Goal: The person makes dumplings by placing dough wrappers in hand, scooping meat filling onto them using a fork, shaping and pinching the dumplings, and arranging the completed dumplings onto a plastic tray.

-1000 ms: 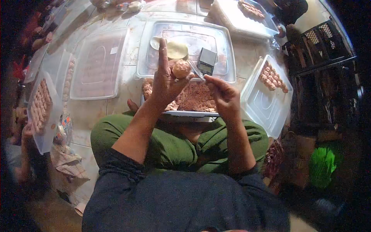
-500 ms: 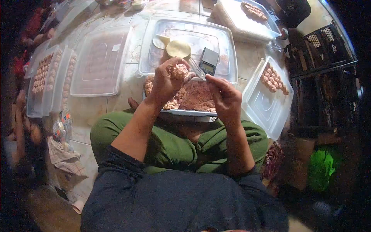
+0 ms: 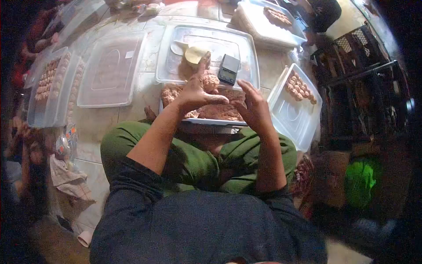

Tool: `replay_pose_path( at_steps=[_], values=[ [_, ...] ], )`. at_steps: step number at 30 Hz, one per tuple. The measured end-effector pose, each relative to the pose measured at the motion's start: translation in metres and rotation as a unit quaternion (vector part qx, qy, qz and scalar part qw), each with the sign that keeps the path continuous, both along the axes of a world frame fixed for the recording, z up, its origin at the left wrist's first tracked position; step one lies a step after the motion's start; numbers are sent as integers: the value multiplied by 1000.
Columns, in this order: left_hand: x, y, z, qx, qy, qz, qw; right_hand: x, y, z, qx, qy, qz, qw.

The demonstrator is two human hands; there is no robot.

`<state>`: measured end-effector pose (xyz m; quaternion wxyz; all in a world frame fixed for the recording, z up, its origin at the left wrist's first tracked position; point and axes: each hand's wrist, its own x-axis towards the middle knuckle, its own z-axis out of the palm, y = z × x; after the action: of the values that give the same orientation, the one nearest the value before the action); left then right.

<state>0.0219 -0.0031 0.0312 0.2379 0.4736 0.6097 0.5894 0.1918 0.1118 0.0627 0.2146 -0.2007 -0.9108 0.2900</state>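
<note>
My left hand (image 3: 193, 94) has its thumb and index finger stretched wide. A ball of raw minced meat (image 3: 211, 82) sits between them, against the palm; the other fingers are partly hidden. To the right, my right hand (image 3: 254, 105) is open and empty, fingers spread towards the meat ball. Below both hands is a shallow tray (image 3: 206, 122) of minced meat (image 3: 220, 111). Just beyond, on a clear plastic lid (image 3: 165, 66), are a small digital scale (image 3: 229, 69), a pale yellow round piece (image 3: 194, 54) and a white piece (image 3: 177, 48) beside it.
A clear bin (image 3: 296, 119) with several meat balls (image 3: 300, 87) stands at right. On the left are another lid (image 3: 110, 75) and a container of meat balls (image 3: 49, 79). Stacked bins (image 3: 263, 35) stand at the back right, near another person (image 3: 323, 13). A dark rack (image 3: 365, 97) lines the right.
My right hand has let go of the clear plastic piece and spread its fingers. My left hand has opened out around the meat ball. The whole view has shifted slightly.
</note>
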Motion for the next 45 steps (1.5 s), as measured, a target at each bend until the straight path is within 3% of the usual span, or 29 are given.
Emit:
replay_pose_path(
  at_steps=[1,2,5,8,11,13,15,16,17,19,23,25,28,31,34,41,45],
  values=[
    [3,-2,4,-13,-109,-91,990,-3,-4,0,46,46,10,998],
    [7,-4,7,-39,-217,-165,961,-6,-10,5,-86,-10,6,996],
    [19,10,-11,39,-404,-259,876,-15,-24,-3,-7,38,5,999],
    [24,16,-23,-32,-261,-277,924,-12,-32,-2,-39,49,-2,998],
    [32,9,1,-100,-162,-277,942,3,-24,-19,-26,64,-10,998],
    [44,5,18,-120,-186,-277,935,27,-15,-16,-147,46,8,988],
    [32,13,-23,-91,-129,-266,951,54,5,-36,-260,66,32,963],
    [36,12,-9,-111,-109,-248,956,71,9,-19,-323,44,-7,945],
    [35,11,-5,-120,-117,-244,955,90,21,-16,-333,46,-24,941],
    [23,20,-17,-90,4,-250,964,127,54,-14,-355,46,-52,932],
    [43,22,-1,-123,-112,-269,949,206,143,-39,-267,2,-161,950],
    [52,26,-2,-121,-104,-242,957,231,181,-40,-361,16,-221,906],
    [56,29,-11,-113,-79,-219,966,251,242,-59,-247,-49,-357,900],
    [50,33,-22,-90,-124,-185,971,259,294,-86,-65,-85,-387,916],
    [48,34,-18,-57,-107,-134,984,249,329,-105,37,-80,-431,898],
    [44,35,-24,-44,-106,-97,989,225,379,-130,98,-69,-500,858],
    [39,34,-28,-46,-83,-100,990,214,369,-124,44,-48,-518,853]
  ],
)
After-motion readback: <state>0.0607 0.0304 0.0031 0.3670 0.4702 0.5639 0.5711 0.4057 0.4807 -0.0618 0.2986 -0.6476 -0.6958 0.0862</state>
